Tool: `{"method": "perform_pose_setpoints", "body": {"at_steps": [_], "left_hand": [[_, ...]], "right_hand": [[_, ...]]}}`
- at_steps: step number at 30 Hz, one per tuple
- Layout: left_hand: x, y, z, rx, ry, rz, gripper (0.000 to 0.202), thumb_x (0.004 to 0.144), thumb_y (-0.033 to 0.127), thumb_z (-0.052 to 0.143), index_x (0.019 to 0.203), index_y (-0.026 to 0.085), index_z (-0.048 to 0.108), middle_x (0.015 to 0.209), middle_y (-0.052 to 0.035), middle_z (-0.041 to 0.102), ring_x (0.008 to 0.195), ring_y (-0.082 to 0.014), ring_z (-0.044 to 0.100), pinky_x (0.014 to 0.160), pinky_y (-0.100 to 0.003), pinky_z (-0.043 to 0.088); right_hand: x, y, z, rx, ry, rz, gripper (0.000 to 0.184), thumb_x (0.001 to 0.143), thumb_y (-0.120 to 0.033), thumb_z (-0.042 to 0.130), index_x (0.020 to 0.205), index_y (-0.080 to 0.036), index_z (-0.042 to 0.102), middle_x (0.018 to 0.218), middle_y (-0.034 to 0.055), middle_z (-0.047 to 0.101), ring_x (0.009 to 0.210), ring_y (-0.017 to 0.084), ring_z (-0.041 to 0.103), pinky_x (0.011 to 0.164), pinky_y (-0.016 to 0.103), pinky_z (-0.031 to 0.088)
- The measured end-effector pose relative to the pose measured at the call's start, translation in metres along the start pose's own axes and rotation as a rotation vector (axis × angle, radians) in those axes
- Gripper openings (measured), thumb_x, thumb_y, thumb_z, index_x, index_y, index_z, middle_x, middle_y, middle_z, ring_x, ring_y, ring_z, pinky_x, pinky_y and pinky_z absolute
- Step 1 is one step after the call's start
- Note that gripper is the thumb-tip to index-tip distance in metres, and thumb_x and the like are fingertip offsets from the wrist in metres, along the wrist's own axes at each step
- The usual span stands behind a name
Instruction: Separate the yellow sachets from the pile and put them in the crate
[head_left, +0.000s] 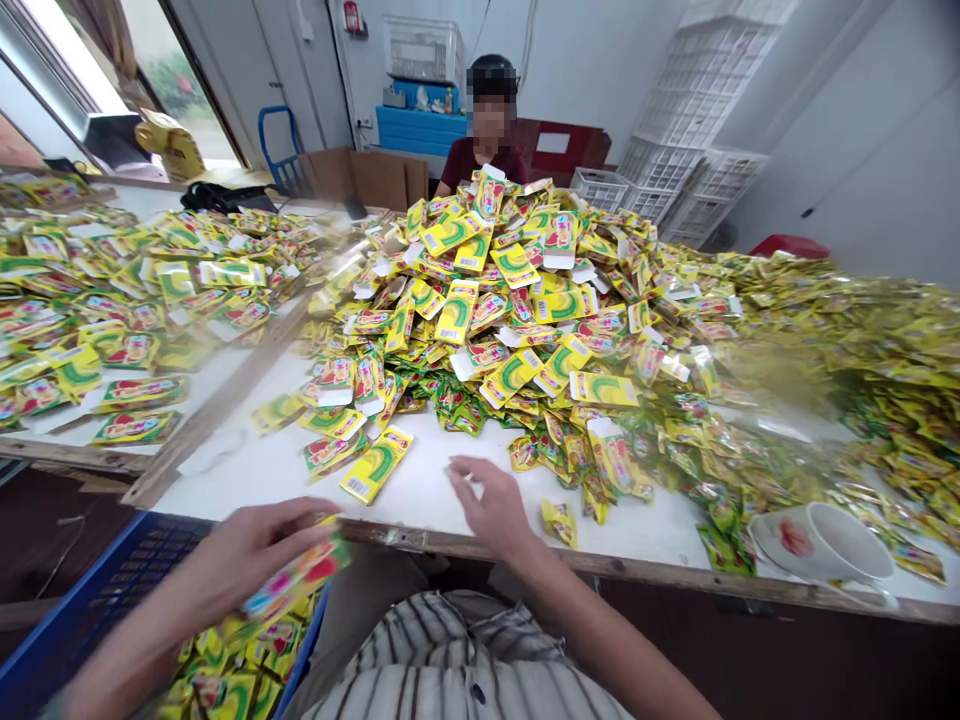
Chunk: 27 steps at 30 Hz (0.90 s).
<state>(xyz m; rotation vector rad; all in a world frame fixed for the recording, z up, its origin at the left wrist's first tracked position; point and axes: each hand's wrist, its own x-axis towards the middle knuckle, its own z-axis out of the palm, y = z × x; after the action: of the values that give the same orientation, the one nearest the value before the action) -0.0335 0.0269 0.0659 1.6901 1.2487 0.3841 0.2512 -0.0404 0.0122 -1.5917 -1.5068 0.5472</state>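
Note:
A huge heap of yellow and green sachets [517, 300] covers the white table [420, 490]. My left hand [251, 555] is closed on a colourful sachet strip [300, 575] and holds it over a blue crate [75, 620] at my left, which has more sachets [225, 675] in it. My right hand [491, 500] rests at the table's near edge with its fingers spread and nothing in them. One yellow sachet [376, 464] lies just left of it.
A white cup [821, 545] lies tipped at the near right edge. A second table [112, 300] at the left is also covered in sachets. A person in a dark red top [480, 160] sits behind the heap. White crates [690, 130] are stacked at the back right.

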Motion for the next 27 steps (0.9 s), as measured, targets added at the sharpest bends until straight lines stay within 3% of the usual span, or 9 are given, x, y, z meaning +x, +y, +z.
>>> {"method": "perform_pose_setpoints", "body": {"at_steps": [2, 4, 7, 9, 13, 17, 22, 24, 27], "left_hand": [[-0.012, -0.011, -0.030, 0.292, 0.047, -0.010, 0.039, 0.062, 0.055, 0.072, 0.094, 0.033, 0.076, 0.100, 0.0019, 0.076, 0.092, -0.0295, 0.067, 0.082, -0.037, 0.052], [-0.013, -0.011, -0.030, 0.453, 0.175, -0.009, 0.046, 0.068, 0.060, 0.063, 0.101, 0.030, 0.074, 0.108, -0.0024, 0.074, 0.100, -0.0322, 0.066, 0.087, -0.040, 0.050], [0.010, 0.002, 0.016, 0.518, 0.240, 0.003, 0.045, 0.084, 0.053, 0.049, 0.107, 0.020, 0.071, 0.101, -0.0098, 0.075, 0.090, -0.0299, 0.068, 0.080, -0.037, 0.051], [0.034, 0.010, 0.055, 0.629, 0.330, 0.095, 0.042, 0.086, 0.047, 0.051, 0.109, 0.017, 0.068, 0.105, -0.0143, 0.072, 0.095, -0.0310, 0.066, 0.083, -0.038, 0.049], [0.071, 0.013, 0.099, 0.878, 0.390, 0.206, 0.052, 0.081, 0.041, 0.064, 0.122, 0.010, 0.058, 0.108, -0.0220, 0.066, 0.104, -0.0366, 0.058, 0.087, -0.044, 0.044], [0.086, 0.009, 0.097, 0.976, 0.374, 0.223, 0.040, 0.086, 0.022, 0.049, 0.123, 0.009, 0.059, 0.092, -0.0200, 0.068, 0.093, -0.0354, 0.061, 0.081, -0.043, 0.044], [0.089, 0.007, 0.086, 0.670, 0.390, 0.295, 0.041, 0.087, 0.021, 0.044, 0.124, 0.014, 0.058, 0.093, -0.0141, 0.071, 0.090, -0.0296, 0.064, 0.080, -0.039, 0.047], [0.088, 0.006, 0.086, 0.397, 0.350, 0.234, 0.040, 0.085, 0.025, 0.049, 0.123, 0.016, 0.060, 0.088, -0.0104, 0.072, 0.084, -0.0270, 0.065, 0.078, -0.038, 0.049], [0.085, 0.009, 0.093, -0.156, 0.169, 0.160, 0.041, 0.081, 0.037, 0.060, 0.116, 0.015, 0.063, 0.090, -0.0079, 0.073, 0.085, -0.0246, 0.067, 0.080, -0.037, 0.052]], "right_hand": [[0.022, 0.017, -0.004, -0.218, 0.037, 0.014, 0.032, 0.088, -0.024, 0.050, 0.115, -0.016, 0.067, 0.110, 0.0131, 0.070, 0.103, 0.027, 0.062, 0.091, 0.041, 0.048], [0.045, 0.031, -0.007, -0.393, -0.039, -0.024, 0.045, 0.084, -0.018, 0.052, 0.129, -0.013, 0.057, 0.123, 0.0161, 0.064, 0.111, 0.030, 0.057, 0.094, 0.044, 0.046], [0.064, 0.042, -0.007, -0.546, -0.150, -0.065, 0.054, 0.080, -0.005, 0.046, 0.132, -0.017, 0.055, 0.128, 0.0144, 0.062, 0.110, 0.028, 0.057, 0.093, 0.040, 0.044], [0.064, 0.045, -0.009, -0.551, -0.105, -0.060, 0.054, 0.081, -0.003, 0.042, 0.129, -0.019, 0.058, 0.117, 0.0133, 0.067, 0.103, 0.026, 0.060, 0.090, 0.038, 0.045], [0.043, 0.051, -0.021, -0.239, 0.114, 0.088, 0.046, 0.083, -0.018, 0.046, 0.127, -0.021, 0.058, 0.098, 0.0080, 0.071, 0.079, 0.021, 0.063, 0.078, 0.036, 0.050], [0.024, 0.060, -0.028, 0.352, 0.135, 0.392, 0.043, 0.075, -0.034, 0.059, 0.116, -0.020, 0.059, 0.077, 0.0013, 0.066, 0.063, 0.016, 0.060, 0.060, 0.031, 0.053], [0.014, 0.060, -0.022, 0.696, 0.191, 0.495, 0.048, 0.061, -0.037, 0.077, 0.103, -0.020, 0.061, 0.082, 0.0027, 0.067, 0.075, 0.017, 0.064, 0.063, 0.030, 0.055], [0.013, 0.053, -0.022, 0.720, 0.182, 0.492, 0.044, 0.062, -0.036, 0.077, 0.100, -0.020, 0.062, 0.086, 0.0042, 0.068, 0.078, 0.018, 0.064, 0.064, 0.030, 0.054], [0.017, 0.036, -0.024, 0.771, 0.211, 0.433, 0.036, 0.067, -0.037, 0.074, 0.097, -0.020, 0.062, 0.093, 0.0056, 0.069, 0.084, 0.018, 0.064, 0.069, 0.031, 0.054]]}}
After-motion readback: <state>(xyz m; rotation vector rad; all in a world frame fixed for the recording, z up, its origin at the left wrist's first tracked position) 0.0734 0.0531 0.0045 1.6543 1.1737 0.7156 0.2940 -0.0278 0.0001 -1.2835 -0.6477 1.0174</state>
